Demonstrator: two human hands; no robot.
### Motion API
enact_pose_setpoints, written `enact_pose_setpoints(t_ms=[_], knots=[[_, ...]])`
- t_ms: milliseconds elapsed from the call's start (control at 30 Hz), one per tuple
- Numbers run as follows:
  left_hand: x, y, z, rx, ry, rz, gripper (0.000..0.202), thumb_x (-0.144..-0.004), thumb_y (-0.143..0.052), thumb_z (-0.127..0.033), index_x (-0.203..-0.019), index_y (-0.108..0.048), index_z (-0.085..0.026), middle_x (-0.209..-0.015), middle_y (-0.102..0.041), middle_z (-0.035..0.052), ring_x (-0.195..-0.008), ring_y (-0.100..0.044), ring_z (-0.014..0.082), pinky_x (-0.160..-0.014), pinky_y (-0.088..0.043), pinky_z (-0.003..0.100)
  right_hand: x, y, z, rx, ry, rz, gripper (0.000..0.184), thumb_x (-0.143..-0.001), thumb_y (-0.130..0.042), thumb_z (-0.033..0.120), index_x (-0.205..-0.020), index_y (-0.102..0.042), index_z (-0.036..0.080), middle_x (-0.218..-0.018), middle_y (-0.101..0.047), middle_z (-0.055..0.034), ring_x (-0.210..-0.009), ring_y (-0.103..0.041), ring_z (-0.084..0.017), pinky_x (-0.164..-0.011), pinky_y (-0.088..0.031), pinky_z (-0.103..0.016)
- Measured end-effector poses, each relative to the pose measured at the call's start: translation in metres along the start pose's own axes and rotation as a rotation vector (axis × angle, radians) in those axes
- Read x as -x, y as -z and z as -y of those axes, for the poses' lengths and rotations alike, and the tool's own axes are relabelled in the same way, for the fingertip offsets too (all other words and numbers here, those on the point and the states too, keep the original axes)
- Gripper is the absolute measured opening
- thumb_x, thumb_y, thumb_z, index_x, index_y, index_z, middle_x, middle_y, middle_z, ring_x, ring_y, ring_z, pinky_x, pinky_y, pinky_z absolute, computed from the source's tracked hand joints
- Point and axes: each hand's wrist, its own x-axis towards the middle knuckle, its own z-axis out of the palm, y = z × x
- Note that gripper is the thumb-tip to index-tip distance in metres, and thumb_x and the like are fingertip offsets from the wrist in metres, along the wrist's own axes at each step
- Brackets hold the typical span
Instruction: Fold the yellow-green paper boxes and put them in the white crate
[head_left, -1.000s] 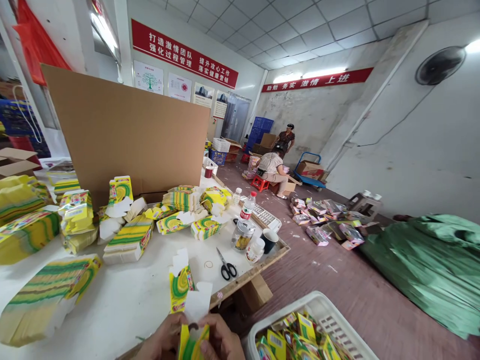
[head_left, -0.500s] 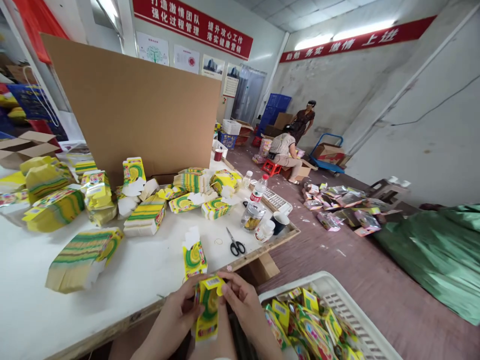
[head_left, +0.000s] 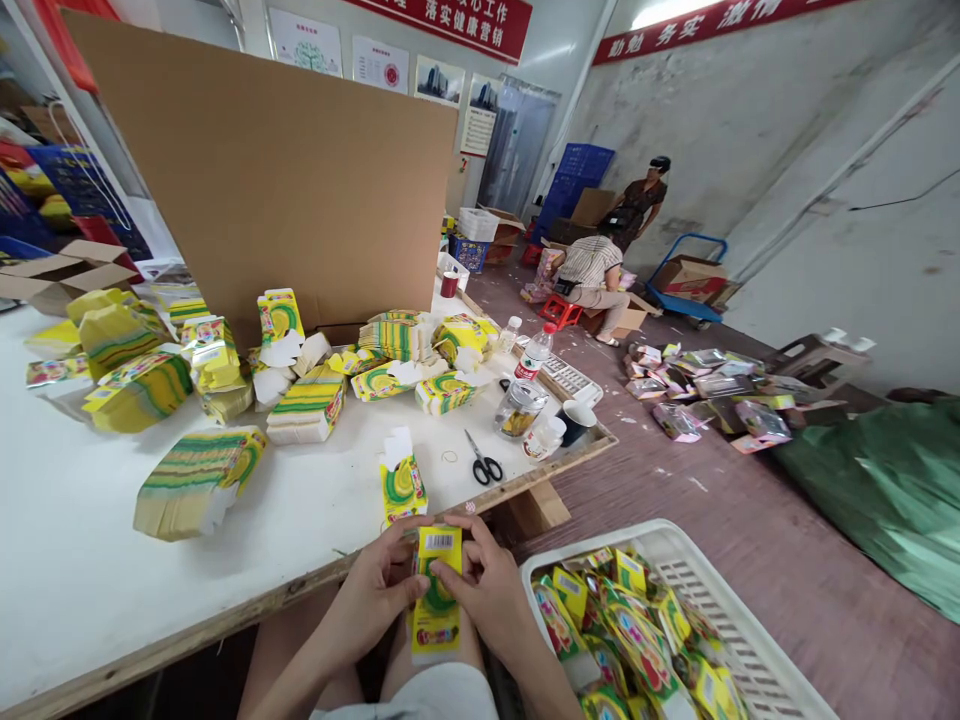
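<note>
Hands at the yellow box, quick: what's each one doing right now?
Left hand: closed, holding the left side of the yellow box.
Right hand: closed, holding the same box's right side, thumb across its front.

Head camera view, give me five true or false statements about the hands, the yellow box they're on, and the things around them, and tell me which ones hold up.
1. The left hand and right hand are both on a yellow box. True.
2. The barcode on that yellow box is hidden from view. False: the barcode shows plainly, at the end farther from the person.
3. The scissors lie on the white table. True.
4. The red-capped bottle lies on its side. False: the bottle stands upright.
5. The white basket holds many yellow packages. True.
</note>
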Motion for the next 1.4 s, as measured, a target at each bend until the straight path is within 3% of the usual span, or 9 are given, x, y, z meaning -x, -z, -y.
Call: enact_pose_setpoints(t_ms=[267,467,567,667,800,933,1133,1267,1400], knots=[[-0.002,0.0,-0.001,0.019,-0.02,0.021,0.055,-0.081,-0.071,-0.021,-0.132,-0.053,-0.026,-0.117,-0.071,0.0092,-0.106,-0.066,0.0259,-0.091,-0.049,0.038,0.004,0.004,-0.003,0.033,0.037,-0.05,0.035,-0.085,-0.057,0.029,-0.118,-0.057,0.018,-0.053,-0.056,0.0065,-0.05,-0.055,-0.015,-0.051,-0.041,-0.021],[-0.005,-0.011,-0.001,-0.064,0.017,0.03,0.057,-0.078,-0.072,-0.023,-0.132,-0.054,-0.022,-0.113,-0.073,0.0111,-0.096,-0.07,0.0273,-0.082,-0.054,0.037,0.003,0.012,-0.002,0.026,0.123,-0.103,0.031,-0.091,-0.052,0.037,-0.111,-0.068,0.02,-0.108,-0.072,-0.0093,-0.098,-0.068,-0.022,-0.086,-0.052,-0.029],[-0.013,-0.011,0.003,-0.425,-0.034,0.022,0.064,-0.078,-0.069,-0.019,-0.138,-0.05,-0.026,-0.134,-0.063,0.0114,-0.12,-0.059,0.0302,-0.099,-0.047,0.045,0.012,0.04,-0.014,0.15,0.081,-0.163,0.034,-0.088,-0.053,0.042,-0.107,-0.071,0.021,-0.105,-0.073,-0.01,-0.095,-0.068,-0.025,-0.082,-0.055,-0.033],[-0.025,0.009,0.012,-0.879,-0.149,-0.21,0.066,-0.075,-0.066,-0.013,-0.137,-0.051,-0.026,-0.148,-0.05,0.009,-0.139,-0.038,0.0304,-0.116,-0.025,0.051,0.031,0.092,-0.035,0.347,-0.014,-0.355,0.034,-0.076,-0.061,0.047,-0.089,-0.076,0.019,-0.09,-0.072,-0.0152,-0.088,-0.064,-0.035,-0.083,-0.049,-0.051],[-0.038,0.045,0.026,-0.954,-0.154,-0.32,0.047,-0.076,-0.06,-0.008,-0.121,-0.066,-0.02,-0.14,-0.059,0.01,-0.138,-0.041,0.0329,-0.116,-0.025,0.055,0.046,0.129,-0.051,0.543,-0.09,-0.522,0.037,-0.068,-0.063,0.055,-0.081,-0.078,0.024,-0.081,-0.07,-0.0133,-0.081,-0.063,-0.035,-0.083,-0.045,-0.054],[-0.034,0.06,0.031,-0.95,-0.198,-0.353,0.029,-0.086,-0.053,-0.016,-0.103,-0.075,-0.025,-0.123,-0.071,0.0066,-0.121,-0.061,0.0309,-0.106,-0.044,0.048,0.028,0.076,-0.039,0.147,-0.125,-0.322,0.035,-0.077,-0.06,0.055,-0.083,-0.076,0.024,-0.076,-0.073,-0.0087,-0.073,-0.064,-0.027,-0.069,-0.05,-0.038],[-0.002,0.039,0.033,-0.966,-0.404,-0.325,0.036,-0.093,-0.045,-0.016,-0.117,-0.069,-0.027,-0.132,-0.065,0.0053,-0.126,-0.057,0.0233,-0.11,-0.043,0.039,-0.014,-0.027,-0.021,-0.523,-0.23,-0.179,0.053,-0.075,-0.062,0.067,-0.074,-0.071,0.015,-0.058,-0.063,-0.0013,-0.047,-0.045,-0.012,-0.047,-0.035,-0.023],[0.011,0.024,0.035,-0.857,-0.523,-0.133,0.034,-0.093,-0.05,-0.017,-0.119,-0.069,-0.029,-0.135,-0.063,0.0061,-0.133,-0.049,0.0252,-0.115,-0.036,0.043,-0.019,-0.034,-0.02,-0.668,-0.237,-0.154,0.047,-0.067,-0.074,0.061,-0.077,-0.07,0.015,-0.064,-0.066,-0.0012,-0.05,-0.05,-0.012,-0.051,-0.041,-0.023],[0.004,0.02,0.031,-0.241,-0.269,-0.43,0.045,-0.087,-0.063,-0.039,-0.13,-0.06,-0.027,-0.143,-0.055,0.0098,-0.137,-0.042,0.0324,-0.115,-0.032,0.05,-0.011,-0.028,-0.019,-0.769,-0.159,-0.144,0.047,-0.064,-0.08,0.054,-0.092,-0.068,0.018,-0.073,-0.072,-0.0046,-0.066,-0.065,-0.021,-0.066,-0.051,-0.032]])
